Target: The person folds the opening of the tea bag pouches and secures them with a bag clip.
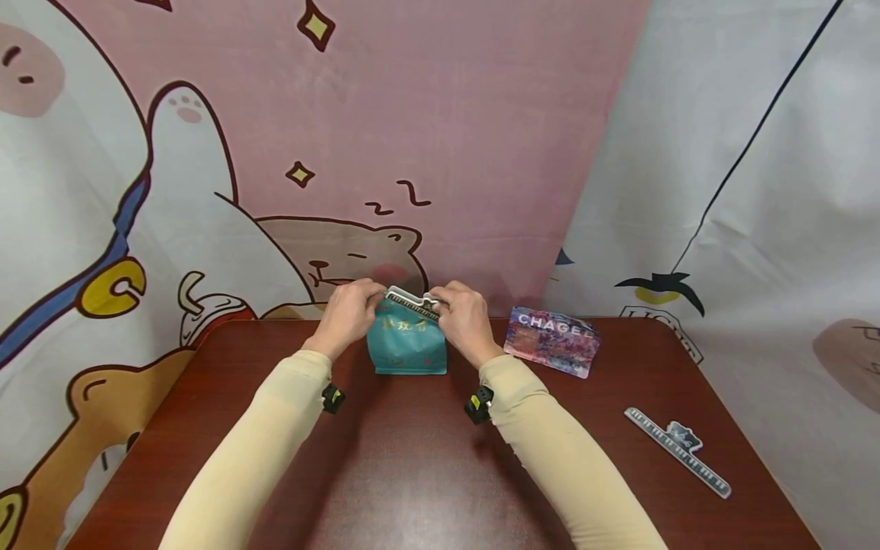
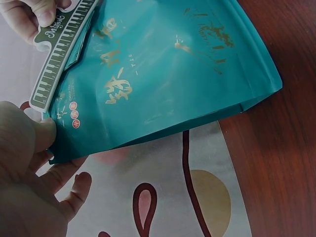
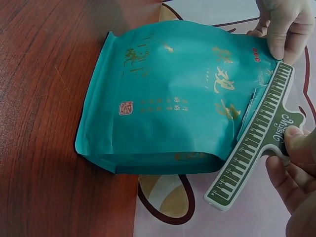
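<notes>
A teal pouch [image 1: 407, 347] with gold characters stands upright near the table's back edge. My left hand [image 1: 349, 312] pinches its top corner on the left, thumb in front, as the left wrist view shows with the hand [image 2: 24, 173] beside the pouch [image 2: 158, 84]. My right hand [image 1: 467, 319] pinches the handle of a bag clip [image 1: 414, 303] with a piano-key pattern. In the right wrist view the clip [image 3: 249, 143] lies aslant along the pouch's top, one end by the left thumb, the other sticking out past the pouch. Whether it clamps the pouch, I cannot tell.
A purple-pink pouch marked CHAGEE [image 1: 552, 344] lies to the right of the teal one. Another piano-key clip [image 1: 677, 451] lies on the table's right side. Behind the brown table [image 1: 412, 473] hangs a cartoon-printed cloth [image 1: 467, 114].
</notes>
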### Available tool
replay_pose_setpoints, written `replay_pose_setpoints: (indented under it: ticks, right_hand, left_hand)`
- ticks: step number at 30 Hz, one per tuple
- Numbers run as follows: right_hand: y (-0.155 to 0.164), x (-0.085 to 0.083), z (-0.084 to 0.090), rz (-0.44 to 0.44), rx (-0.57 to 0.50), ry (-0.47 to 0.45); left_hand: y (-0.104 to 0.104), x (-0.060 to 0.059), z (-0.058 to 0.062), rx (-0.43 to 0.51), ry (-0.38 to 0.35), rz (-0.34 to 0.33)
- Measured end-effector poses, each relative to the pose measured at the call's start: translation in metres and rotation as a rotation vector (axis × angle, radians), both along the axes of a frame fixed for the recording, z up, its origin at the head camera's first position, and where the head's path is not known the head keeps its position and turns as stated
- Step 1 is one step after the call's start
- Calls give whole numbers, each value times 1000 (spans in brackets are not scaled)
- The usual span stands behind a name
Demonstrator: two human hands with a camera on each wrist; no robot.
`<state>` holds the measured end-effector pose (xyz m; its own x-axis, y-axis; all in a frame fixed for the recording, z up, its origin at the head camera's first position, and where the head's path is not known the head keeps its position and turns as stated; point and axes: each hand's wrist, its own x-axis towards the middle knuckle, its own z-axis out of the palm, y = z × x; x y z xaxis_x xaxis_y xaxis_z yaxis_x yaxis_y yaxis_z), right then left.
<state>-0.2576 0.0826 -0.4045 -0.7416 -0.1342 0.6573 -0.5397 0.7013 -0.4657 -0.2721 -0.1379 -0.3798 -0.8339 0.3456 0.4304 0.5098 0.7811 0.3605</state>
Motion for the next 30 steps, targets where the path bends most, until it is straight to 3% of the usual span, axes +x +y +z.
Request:
replay_pose_setpoints:
  ticks: [30]
  right_hand:
    - [1,4,4,20,70,-53]
  left_hand:
    - [0,1,0,-2,-38,2]
